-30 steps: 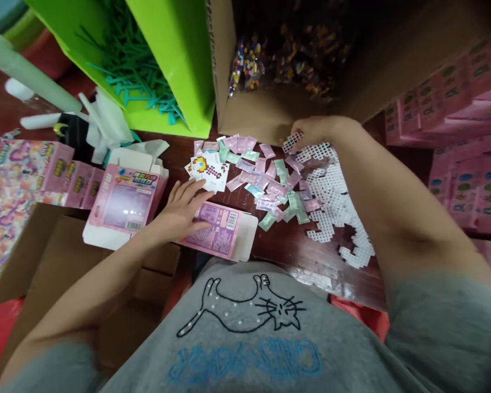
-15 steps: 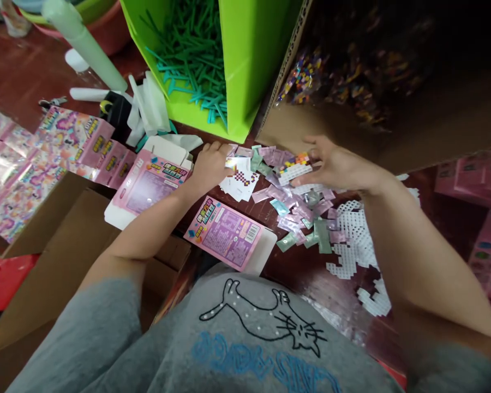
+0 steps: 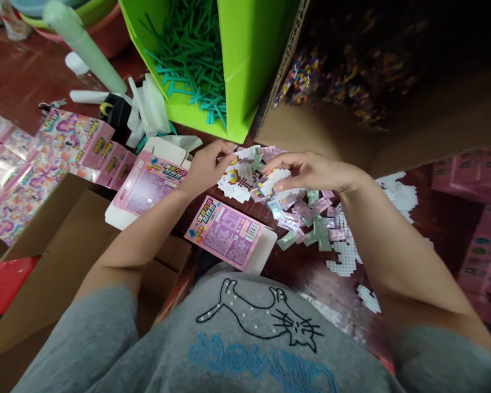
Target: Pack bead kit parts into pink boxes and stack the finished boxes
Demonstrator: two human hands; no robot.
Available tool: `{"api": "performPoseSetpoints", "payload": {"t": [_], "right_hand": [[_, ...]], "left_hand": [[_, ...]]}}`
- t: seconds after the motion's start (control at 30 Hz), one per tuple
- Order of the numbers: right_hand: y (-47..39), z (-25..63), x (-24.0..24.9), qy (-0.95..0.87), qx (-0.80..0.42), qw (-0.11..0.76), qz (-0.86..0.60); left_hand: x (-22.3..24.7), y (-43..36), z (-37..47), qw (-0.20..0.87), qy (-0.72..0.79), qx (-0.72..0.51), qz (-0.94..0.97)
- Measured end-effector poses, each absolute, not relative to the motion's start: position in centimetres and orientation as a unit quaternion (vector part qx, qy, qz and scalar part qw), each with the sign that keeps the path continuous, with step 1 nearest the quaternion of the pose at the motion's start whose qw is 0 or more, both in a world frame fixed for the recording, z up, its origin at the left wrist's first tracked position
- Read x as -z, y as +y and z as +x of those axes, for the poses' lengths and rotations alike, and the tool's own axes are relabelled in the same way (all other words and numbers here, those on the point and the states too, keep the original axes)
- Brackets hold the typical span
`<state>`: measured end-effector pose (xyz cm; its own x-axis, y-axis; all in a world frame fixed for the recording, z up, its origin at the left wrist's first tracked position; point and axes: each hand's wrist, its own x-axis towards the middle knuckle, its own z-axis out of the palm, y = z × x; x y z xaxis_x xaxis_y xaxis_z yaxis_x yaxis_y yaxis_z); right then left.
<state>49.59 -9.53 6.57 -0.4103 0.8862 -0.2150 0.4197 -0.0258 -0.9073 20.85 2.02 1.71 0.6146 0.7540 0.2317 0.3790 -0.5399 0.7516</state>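
Note:
My left hand point(image 3: 208, 168) is closed at the left edge of a pile of white paper cards point(image 3: 239, 188) printed with pixel patterns. Its thumb and forefinger pinch an upper card. Between the thumb and fingers of my right hand point(image 3: 306, 172) is a white pegboard point(image 3: 277, 177), with a small bag of coloured beads against it, partly hidden. Under and beside this hand lie several pink and green sachets point(image 3: 300, 210). Two flattened pink boxes, one point(image 3: 225, 232) in front of the cards and another point(image 3: 151, 183) by my left forearm, lie with flaps open.
Loose white pegboards point(image 3: 346, 256) lie beneath my right forearm. A green bin point(image 3: 241, 71) of green plastic sticks and a cardboard carton point(image 3: 323, 131) of bead bags stand behind. Packed pink boxes point(image 3: 69, 136) and an open carton point(image 3: 45, 273) are at left; more pink boxes point(image 3: 485, 229) stand right.
My right hand has moved left with the pegboard, bringing it beside the cards. My left hand has drawn back slightly to the left, and an upper card is now raised.

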Motion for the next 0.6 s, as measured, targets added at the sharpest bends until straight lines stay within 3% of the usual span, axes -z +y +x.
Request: {"api": "performPoseSetpoints", "payload": {"t": [0.1,0.2,0.37,0.5,0.6], "right_hand": [[-10.9,49.0,-6.9,-0.626,-0.546,0.272,-0.485],[-12.1,48.1,-8.1,-0.645,-0.532,0.261,-0.483],[-13.3,47.0,-10.3,-0.748,-0.333,0.24,-0.521],[-14.8,47.5,-10.1,-0.724,-0.416,0.237,-0.497],[-17.3,48.3,-9.5,-0.662,-0.496,0.278,-0.489]], "left_hand": [[-2.6,0.5,21.1,0.417,0.316,-0.292,0.801],[-3.4,-1.2,21.4,0.449,0.3,-0.295,0.788],[-4.7,-4.2,21.8,0.51,0.237,-0.263,0.784],[-5.6,-5.3,20.6,0.498,0.23,-0.253,0.797],[-5.8,-5.5,18.0,0.467,0.193,-0.163,0.847]]}}
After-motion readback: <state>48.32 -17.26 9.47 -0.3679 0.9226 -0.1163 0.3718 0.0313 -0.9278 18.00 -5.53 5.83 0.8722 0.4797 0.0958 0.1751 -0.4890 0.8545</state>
